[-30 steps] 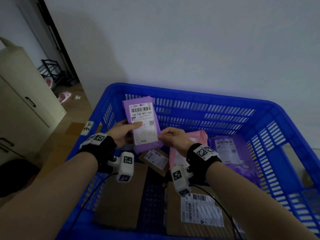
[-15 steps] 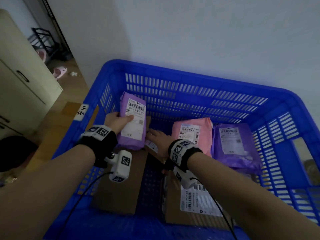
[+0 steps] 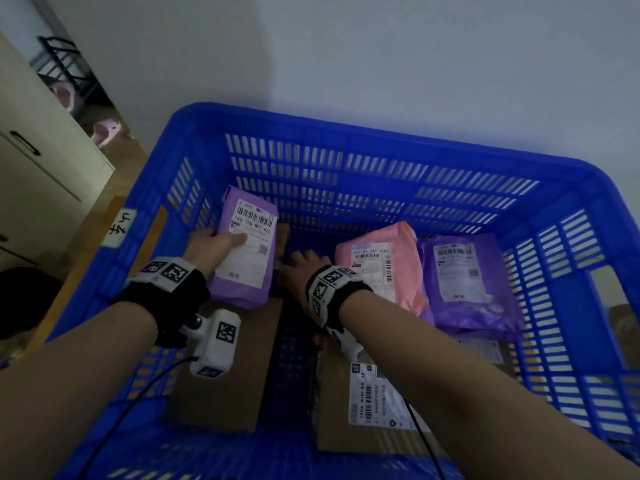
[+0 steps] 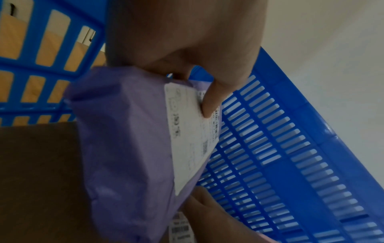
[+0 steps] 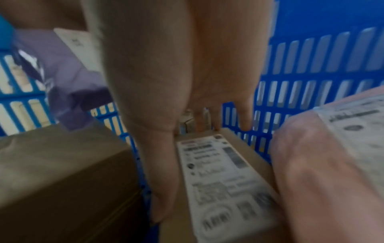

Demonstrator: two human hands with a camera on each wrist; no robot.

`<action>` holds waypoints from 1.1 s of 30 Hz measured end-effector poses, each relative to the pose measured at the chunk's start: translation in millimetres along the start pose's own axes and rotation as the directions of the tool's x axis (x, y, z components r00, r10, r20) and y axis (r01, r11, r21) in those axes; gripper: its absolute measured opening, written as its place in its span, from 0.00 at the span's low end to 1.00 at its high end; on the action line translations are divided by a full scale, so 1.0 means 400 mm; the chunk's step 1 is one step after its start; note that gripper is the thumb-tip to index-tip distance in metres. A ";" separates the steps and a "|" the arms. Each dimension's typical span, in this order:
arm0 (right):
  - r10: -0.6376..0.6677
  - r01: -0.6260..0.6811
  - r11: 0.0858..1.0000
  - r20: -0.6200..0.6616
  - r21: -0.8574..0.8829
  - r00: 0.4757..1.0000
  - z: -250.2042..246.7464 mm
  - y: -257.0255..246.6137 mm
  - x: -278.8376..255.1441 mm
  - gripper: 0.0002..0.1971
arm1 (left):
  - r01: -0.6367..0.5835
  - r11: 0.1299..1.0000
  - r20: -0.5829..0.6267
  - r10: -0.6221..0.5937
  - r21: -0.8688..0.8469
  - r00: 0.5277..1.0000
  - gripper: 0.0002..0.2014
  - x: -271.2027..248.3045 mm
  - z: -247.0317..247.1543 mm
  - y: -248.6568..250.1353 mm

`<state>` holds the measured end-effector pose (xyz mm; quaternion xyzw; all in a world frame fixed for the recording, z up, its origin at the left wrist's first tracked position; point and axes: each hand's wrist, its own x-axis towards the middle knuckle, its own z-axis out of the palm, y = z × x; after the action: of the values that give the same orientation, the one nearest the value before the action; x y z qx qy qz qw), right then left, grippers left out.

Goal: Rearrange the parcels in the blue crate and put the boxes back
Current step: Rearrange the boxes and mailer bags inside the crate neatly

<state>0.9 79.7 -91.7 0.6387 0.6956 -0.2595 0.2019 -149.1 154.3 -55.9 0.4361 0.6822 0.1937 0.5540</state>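
Observation:
In the head view my left hand (image 3: pixel 212 247) holds a purple parcel (image 3: pixel 244 253) with a white label, tilted up at the far left of the blue crate (image 3: pixel 381 133). The left wrist view shows the thumb on the label of the purple parcel (image 4: pixel 129 148), with the left hand (image 4: pixel 193 78) wrapped round its edge. My right hand (image 3: pixel 304 268) reaches down between this parcel and a pink parcel (image 3: pixel 377 271). In the right wrist view, the right hand (image 5: pixel 187 98) spans a small labelled cardboard box (image 5: pixel 220 172), thumb down its left side, fingertips at its far end.
A second purple parcel (image 3: pixel 464 275) lies at the far right, against the pink one. Two larger cardboard boxes lie near me, one plain (image 3: pixel 228 368), one labelled (image 3: pixel 374 400). A cream cabinet (image 3: pixel 38 174) stands left of the crate. A white wall rises behind.
The purple parcel has come down from above the crate to its far-left corner, held by the left hand alone. My right hand let go of it and dropped onto the small box.

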 end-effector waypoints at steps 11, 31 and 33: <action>0.332 -0.343 0.928 0.093 0.146 0.939 0.025 0.063 0.050 0.31 | 0.023 0.996 0.164 -0.037 0.087 0.986 0.21 -0.015 0.026 0.018; 0.345 -0.352 0.929 0.078 0.118 0.935 -0.051 0.235 -0.104 0.53 | 0.035 0.924 0.328 -0.170 0.381 0.929 0.21 -0.012 0.150 -0.008; 0.379 -0.389 0.917 0.108 0.091 0.919 -0.057 0.258 -0.129 0.55 | 0.040 0.925 0.312 -0.169 0.379 0.935 0.21 -0.008 0.165 -0.009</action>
<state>109.9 58.4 -52.7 0.7609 0.5317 -0.2809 0.2438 -89.4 135.5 -77.3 0.5208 0.6232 -0.0451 0.5817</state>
